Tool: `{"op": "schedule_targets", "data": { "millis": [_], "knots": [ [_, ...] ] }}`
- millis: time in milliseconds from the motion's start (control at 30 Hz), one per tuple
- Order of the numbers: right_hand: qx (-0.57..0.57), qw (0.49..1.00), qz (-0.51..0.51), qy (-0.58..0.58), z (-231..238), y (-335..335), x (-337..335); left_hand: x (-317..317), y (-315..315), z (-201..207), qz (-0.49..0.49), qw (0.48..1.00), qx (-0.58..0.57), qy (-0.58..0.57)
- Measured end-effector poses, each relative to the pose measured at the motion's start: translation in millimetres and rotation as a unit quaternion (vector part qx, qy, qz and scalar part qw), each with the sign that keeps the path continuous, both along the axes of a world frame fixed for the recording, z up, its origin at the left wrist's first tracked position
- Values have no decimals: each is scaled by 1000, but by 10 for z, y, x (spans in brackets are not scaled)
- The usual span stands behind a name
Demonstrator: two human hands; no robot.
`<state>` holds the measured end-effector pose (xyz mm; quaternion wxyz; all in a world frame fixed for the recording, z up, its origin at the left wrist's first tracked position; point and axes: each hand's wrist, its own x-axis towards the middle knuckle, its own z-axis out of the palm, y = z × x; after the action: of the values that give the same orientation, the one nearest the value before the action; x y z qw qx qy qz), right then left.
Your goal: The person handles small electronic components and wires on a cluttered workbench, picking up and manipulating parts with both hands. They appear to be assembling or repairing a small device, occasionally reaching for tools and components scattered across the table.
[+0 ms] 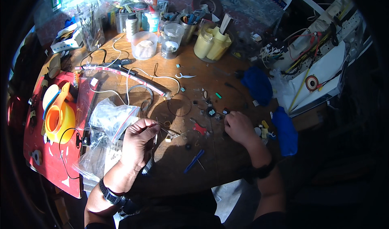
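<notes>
Over the wooden table, my left hand [137, 142] pinches a thin, dark, wire-like piece [169, 130] between thumb and fingertips. Its exact kind is too small to tell. My right hand [239, 127] rests at the tabletop with its fingers curled together, and whatever the fingertips hold is hidden. Small dark round parts [211, 112] lie just beside those fingertips. Between my hands are a red star-shaped piece [199, 127] and, nearer to me, a blue tweezer-like tool [194, 161]. A clear plastic zip bag [109, 117] lies left of my left hand.
On the left, an orange-yellow container [58, 123] stands on a red board [52, 160]. Clear cups [144, 46] and a jar with yellow rolls [212, 44] line the back. Blue cloth-like bundles [258, 85] lie right. A white cable [156, 76] crosses the table.
</notes>
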<state>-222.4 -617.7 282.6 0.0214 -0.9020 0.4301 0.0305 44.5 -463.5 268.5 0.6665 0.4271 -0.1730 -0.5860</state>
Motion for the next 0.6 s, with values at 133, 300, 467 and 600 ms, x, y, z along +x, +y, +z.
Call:
{"op": "schedule_targets", "data": {
  "millis": [133, 300, 467, 600],
  "knots": [
    [75, 994, -19, 74, 123, 7, 10, -23, -1, -36, -11, 1000, 11, -9],
    [131, 989, -26, 60, 175, -7, -6, -24, 6, -43, -17, 1000, 2, 5],
    [140, 987, -27, 73, 198, -12, -18, -30, 22, -22, -28, 1000, 7, -12],
    [165, 979, -41, 114, 212, -42, 15, -32, 25, 0, -41, 999, 2, -20]
  ]
}}
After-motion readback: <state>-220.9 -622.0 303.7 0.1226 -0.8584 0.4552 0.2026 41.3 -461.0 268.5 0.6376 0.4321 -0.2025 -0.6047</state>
